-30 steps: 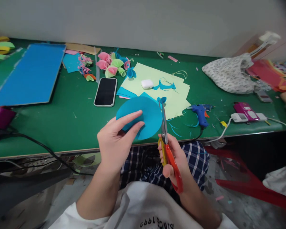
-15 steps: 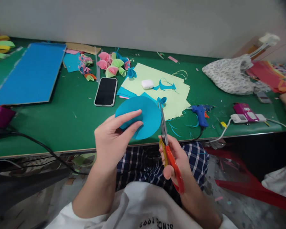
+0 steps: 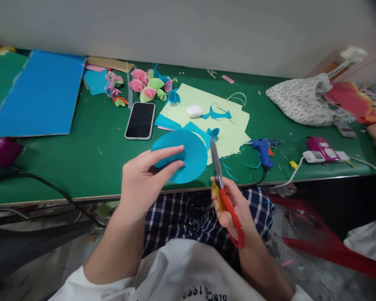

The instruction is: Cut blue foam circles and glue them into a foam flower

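Between thumb and fingers, my left hand [image 3: 144, 179] pinches a round piece of blue paper [image 3: 192, 156], held up over the table's front edge. My right hand [image 3: 235, 205] is closed around the red and yellow handles of a pair of scissors [image 3: 218, 169], blades pointing away from me. A small gap separates the blades from the circle's right edge. Behind the circle lie light green paper sheets [image 3: 219, 100], with a small blue folded paper petal [image 3: 213, 133] and a blue offcut [image 3: 219, 113] on top.
A phone [image 3: 140, 121] lies left of the sheets, below pink and green paper flowers [image 3: 150, 85]. A white earbud case [image 3: 194, 111] rests on the sheets. To the right are a blue glue gun [image 3: 263, 152], a power strip [image 3: 315, 156] with its cord, and a patterned cloth bag [image 3: 301, 100].
The blue circle and my left hand have shifted slightly left, away from the scissors. The scissors have moved a little right, and their blades now look closed together.
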Action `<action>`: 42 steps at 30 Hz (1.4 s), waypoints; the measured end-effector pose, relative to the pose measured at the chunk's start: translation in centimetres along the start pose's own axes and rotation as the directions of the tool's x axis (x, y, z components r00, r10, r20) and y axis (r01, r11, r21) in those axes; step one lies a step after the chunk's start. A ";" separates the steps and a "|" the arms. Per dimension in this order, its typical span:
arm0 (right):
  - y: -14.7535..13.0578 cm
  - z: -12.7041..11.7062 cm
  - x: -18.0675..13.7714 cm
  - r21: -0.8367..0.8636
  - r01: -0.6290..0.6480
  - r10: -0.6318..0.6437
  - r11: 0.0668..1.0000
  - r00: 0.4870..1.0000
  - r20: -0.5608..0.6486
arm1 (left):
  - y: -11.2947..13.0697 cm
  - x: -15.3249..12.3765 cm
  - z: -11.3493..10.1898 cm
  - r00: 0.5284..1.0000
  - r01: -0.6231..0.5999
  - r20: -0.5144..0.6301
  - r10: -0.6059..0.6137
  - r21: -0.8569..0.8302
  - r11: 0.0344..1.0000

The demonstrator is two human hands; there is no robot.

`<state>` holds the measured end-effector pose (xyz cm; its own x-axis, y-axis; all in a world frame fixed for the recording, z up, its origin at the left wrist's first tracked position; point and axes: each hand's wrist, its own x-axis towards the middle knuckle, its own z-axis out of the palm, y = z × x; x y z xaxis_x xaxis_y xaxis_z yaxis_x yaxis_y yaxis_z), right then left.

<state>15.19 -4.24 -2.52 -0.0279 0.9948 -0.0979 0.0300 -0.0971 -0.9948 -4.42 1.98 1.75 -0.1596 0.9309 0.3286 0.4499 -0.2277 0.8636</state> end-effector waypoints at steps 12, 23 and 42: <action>-0.4 -0.2 1.0 0.101 -0.060 0.071 0.993 0.992 -0.101 | -2.8 -1.1 2.1 0.917 0.343 0.339 -0.211 -0.395 0.853; -0.1 0.1 2.6 0.092 -0.041 0.056 0.995 0.985 -0.162 | -2.5 -1.6 3.3 0.823 0.482 0.512 -0.249 -0.395 0.782; 0.1 1.3 2.8 0.254 -0.056 0.109 0.966 0.974 -0.199 | -2.8 -1.8 4.3 0.870 0.491 0.356 -0.342 -0.547 0.678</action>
<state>13.84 -1.46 -2.91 0.1747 0.9644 -0.1985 -0.2228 -0.1576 -0.9620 -1.59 2.16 -2.91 0.0204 0.9891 -0.1456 -0.2536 0.1460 0.9562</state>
